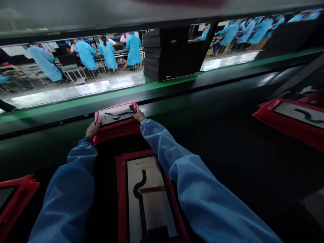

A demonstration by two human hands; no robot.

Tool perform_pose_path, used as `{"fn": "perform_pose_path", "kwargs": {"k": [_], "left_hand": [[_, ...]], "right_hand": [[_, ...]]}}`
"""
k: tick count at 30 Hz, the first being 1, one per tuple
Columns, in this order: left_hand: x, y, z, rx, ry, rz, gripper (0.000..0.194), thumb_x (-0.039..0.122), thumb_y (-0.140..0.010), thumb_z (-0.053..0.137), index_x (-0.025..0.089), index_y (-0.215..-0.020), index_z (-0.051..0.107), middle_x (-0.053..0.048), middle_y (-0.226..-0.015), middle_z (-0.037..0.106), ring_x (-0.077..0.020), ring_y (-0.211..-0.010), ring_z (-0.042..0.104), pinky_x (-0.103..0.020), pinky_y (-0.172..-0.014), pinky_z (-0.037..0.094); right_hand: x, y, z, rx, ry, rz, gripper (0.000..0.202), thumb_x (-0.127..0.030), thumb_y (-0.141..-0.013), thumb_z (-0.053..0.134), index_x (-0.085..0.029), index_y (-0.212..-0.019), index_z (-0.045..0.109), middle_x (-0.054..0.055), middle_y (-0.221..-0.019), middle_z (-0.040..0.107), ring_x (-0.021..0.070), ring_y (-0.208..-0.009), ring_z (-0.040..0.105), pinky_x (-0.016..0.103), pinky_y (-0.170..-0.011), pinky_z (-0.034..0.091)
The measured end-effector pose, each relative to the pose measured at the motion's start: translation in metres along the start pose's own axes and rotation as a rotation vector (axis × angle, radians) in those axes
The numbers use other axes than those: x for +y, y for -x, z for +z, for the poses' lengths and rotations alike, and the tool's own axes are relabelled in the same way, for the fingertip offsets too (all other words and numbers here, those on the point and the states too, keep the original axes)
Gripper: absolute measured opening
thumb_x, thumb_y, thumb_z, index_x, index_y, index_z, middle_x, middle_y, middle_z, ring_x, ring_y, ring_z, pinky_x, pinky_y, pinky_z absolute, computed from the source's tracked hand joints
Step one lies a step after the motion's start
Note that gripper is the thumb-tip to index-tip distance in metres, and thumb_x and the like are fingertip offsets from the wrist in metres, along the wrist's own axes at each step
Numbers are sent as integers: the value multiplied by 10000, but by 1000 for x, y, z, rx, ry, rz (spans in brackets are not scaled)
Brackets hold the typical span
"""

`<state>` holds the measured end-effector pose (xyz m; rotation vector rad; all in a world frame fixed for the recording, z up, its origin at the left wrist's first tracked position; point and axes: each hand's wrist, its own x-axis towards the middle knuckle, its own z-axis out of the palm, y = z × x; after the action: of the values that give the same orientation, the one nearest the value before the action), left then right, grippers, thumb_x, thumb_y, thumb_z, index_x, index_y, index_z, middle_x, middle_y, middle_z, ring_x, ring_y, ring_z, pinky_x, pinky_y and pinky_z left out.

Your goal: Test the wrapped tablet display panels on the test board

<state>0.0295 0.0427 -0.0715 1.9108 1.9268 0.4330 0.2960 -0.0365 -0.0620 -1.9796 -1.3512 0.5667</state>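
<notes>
Both arms, in blue sleeves, stretch forward to a flat white-backed panel [121,113] with a dark curved strip on it. It lies in or on red bubble wrap, above a pile of red wrap [117,131] at the green ledge. My left hand [93,129] grips its near left corner, fingers closed on the edge. At the right end my right hand [138,115] is closed on the other edge. Below my forearms, a larger white-backed panel [154,206] with a black curved strip and an orange-brown band rests on red wrap.
A similar panel on red wrapping [298,116] lies at the right, and part of another red-wrapped stack [17,192] shows at the lower left. A green ledge [172,91] runs across. Beyond it stand black stacked trays [152,55] and several people in blue coats [133,49].
</notes>
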Motion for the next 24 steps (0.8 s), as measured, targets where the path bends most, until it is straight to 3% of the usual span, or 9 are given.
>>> {"fn": "perform_pose_path", "kwargs": {"k": [3, 6, 8, 11, 13, 16, 19, 21, 24], "left_hand": [[-5, 10, -3, 14, -30, 0, 394, 443, -975, 573, 153, -1237, 626, -113, -1242, 652, -252, -1135, 637, -498, -985, 523], [-7, 29, -16, 41, -73, 9, 371, 422, -974, 579, 150, -1217, 640, -117, -1232, 663, -261, -1153, 635, -507, -1003, 511], [-6, 48, -28, 96, -104, 29, 442, 369, -968, 581, 100, -1319, 585, -178, -1291, 638, -317, -1218, 609, -530, -1036, 476], [-5, 91, -42, 242, -139, 104, 626, 283, -958, 532, 3, -1492, 365, -262, -1464, 498, -394, -1353, 494, -525, -1114, 387], [-6, 127, -40, 295, -138, 199, 542, 265, -966, 477, 65, -1467, 418, -176, -1485, 506, -344, -1366, 487, -457, -1139, 371], [-10, 183, -14, 247, -79, 411, 435, 246, -925, 487, 102, -1327, 571, -137, -1351, 624, -300, -1258, 585, -417, -1084, 438], [-15, 228, 28, 29, -46, 560, 437, 291, -933, 473, 131, -1322, 592, -117, -1373, 631, -260, -1196, 635, -359, -1023, 495], [-17, 244, 53, -84, -61, 655, 525, 329, -972, 418, 114, -1446, 487, -152, -1479, 549, -278, -1234, 619, -378, -1002, 508], [-16, 251, 74, -138, -135, 704, 572, 352, -1001, 376, 91, -1509, 408, -182, -1517, 500, -310, -1230, 620, -392, -937, 531]], "right_hand": [[-5, 18, 12, 8, 24, 27, 364, -396, -980, 627, -172, -1266, 605, 97, -1247, 634, 232, -1090, 649, 440, -926, 562], [-14, 39, 5, 5, 46, 19, 371, -406, -973, 638, -152, -1242, 617, 93, -1182, 666, 225, -1052, 670, 429, -921, 562], [-23, 54, -13, 9, 61, -4, 383, -404, -964, 651, -145, -1244, 617, 94, -1163, 679, 225, -1040, 679, 430, -927, 559], [-37, 87, -58, 51, 75, -87, 408, -379, -990, 606, -146, -1324, 570, 110, -1222, 672, 245, -1142, 650, 442, -999, 519], [-40, 123, -88, 76, 78, -171, 338, -351, -1038, 489, -121, -1249, 620, 116, -1191, 689, 242, -1180, 634, 432, -1046, 482], [-29, 206, -114, -44, 68, -348, 211, -268, -1009, 530, -158, -1108, 680, 41, -1009, 733, 162, -958, 708, 324, -947, 541], [11, 311, -99, -274, 95, -466, 87, -253, -863, 736, -206, -936, 730, 7, -855, 756, 171, -737, 724, 321, -749, 610], [47, 371, -71, -299, 176, -623, 225, -274, -826, 766, -209, -1036, 721, 82, -1040, 771, 255, -900, 744, 417, -796, 632], [92, 425, -27, -246, 262, -643, 536, -350, -796, 802, -203, -1281, 629, 140, -1440, 591, 334, -1307, 585, 551, -1064, 528]]}}
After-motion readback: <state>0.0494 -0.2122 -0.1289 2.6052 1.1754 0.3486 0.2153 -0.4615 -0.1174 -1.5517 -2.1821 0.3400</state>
